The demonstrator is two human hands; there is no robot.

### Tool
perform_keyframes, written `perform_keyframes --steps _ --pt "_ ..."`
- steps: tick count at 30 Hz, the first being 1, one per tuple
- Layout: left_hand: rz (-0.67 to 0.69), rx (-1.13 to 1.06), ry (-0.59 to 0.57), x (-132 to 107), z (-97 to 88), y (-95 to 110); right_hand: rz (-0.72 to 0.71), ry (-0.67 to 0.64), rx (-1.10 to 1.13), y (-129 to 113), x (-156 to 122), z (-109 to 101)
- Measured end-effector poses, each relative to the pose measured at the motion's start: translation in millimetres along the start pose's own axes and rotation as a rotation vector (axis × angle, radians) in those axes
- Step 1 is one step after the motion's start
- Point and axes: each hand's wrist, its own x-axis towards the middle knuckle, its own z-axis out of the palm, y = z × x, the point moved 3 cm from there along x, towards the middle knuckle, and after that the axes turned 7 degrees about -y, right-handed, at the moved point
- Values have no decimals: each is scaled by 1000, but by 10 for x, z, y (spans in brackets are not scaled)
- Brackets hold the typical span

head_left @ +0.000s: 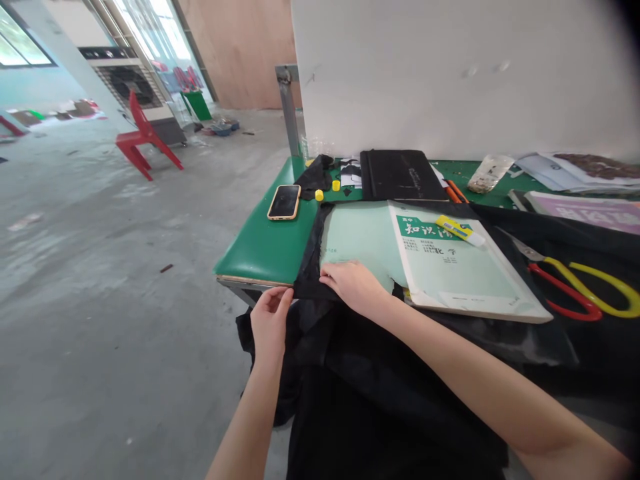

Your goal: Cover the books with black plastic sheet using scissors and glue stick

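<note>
Black cloth [320,291] lies along the table's front edge, its border folded up around a light green book cover [355,230]. At the near left corner my left hand [271,317] is closed, thumb and fingertips pinching the cloth's edge. My right hand [354,285] is closed too, its curled fingers gripping the folded cloth where it meets the cover's lower edge. The book [460,270] with green and white printing lies to the right, joined to that cover. On it rests a yellow glue stick [457,229]. More black cloth hangs below my hands.
A phone [285,202] and small yellow caps [336,185] sit on the green table [255,247]. Scissors [575,283] with red and yellow handles lie at right. Behind are a black notebook [403,175] and papers. A red chair [143,137] stands across the floor.
</note>
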Motion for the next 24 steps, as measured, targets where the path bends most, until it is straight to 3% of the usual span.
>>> perform_keyframes --steps 4,8,16,20,24 --pt "27 59 -117 17 -11 69 31 5 -29 31 14 1" --pt "142 262 -244 71 -68 136 10 13 -17 55 -17 10" --pt "727 634 -437 115 -122 368 -337 211 -62 -76 -287 -12" --pt "716 671 -435 145 -142 320 -411 223 -146 -153 -284 32" --pt "613 694 -347 162 -135 248 -325 143 -91 -138 -204 30"
